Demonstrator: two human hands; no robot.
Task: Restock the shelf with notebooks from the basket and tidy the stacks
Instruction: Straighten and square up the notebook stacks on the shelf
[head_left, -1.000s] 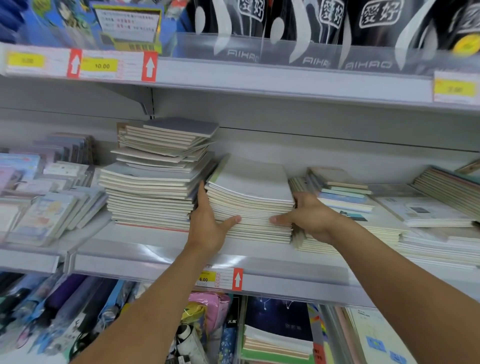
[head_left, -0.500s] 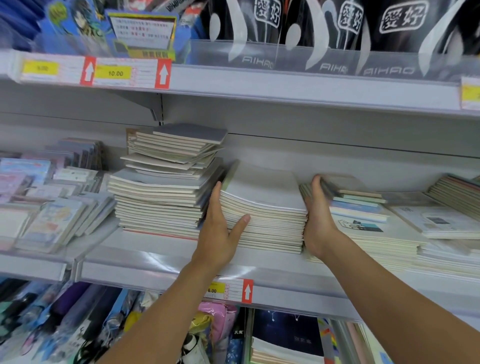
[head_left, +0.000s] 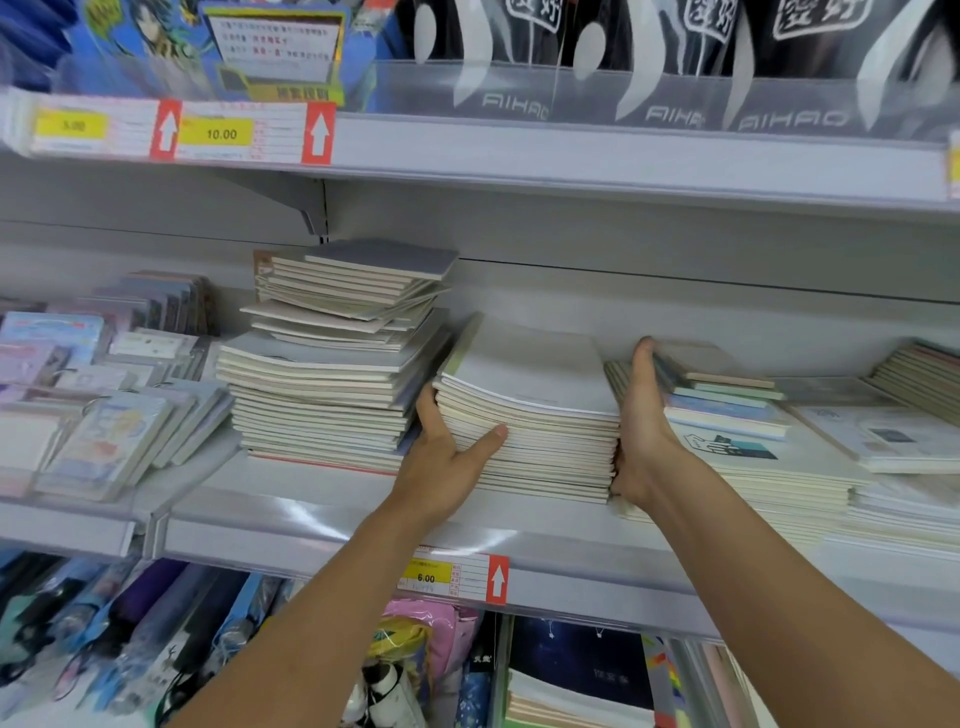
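1. On the far left of the middle shelf (head_left: 332, 525) you see small card-covered notepads (head_left: 109, 441) leaning in overlapping rows.
2. Next comes a tall stack of notebooks (head_left: 332, 384), its upper layers skewed and fanned out of line with the lower ones.
3. Your left hand (head_left: 441, 457) sits in the gap between that tall stack and the middle stack of notebooks (head_left: 535, 415). The fingers run straight back along the middle stack's left side, mostly hidden in the gap, and the thumb lies flat across the front page edges. The hand is spread, pressing, not curled round anything.
4. Your left forearm rises from the lower middle of the view, angled up and to the right, wrist straight.
5. The middle stack stands on the shelf between both hands, white cover on top, its upper notebooks bowed and sloping down to the right.
6. Your right hand (head_left: 641, 421) stands on edge against the stack's right side, fingers straight and pointing to the shelf back, palm flat on the page edges. It too is flat and holds nothing.
7. Your right forearm comes in from the lower right corner, angled up and to the left.
8. Just beside that hand lies a lower stack topped with pastel-covered books (head_left: 722, 395), and further flat piles continue to the right.
9. A yellow 6.00 price tag (head_left: 426, 578) hangs on the shelf edge below your hands.
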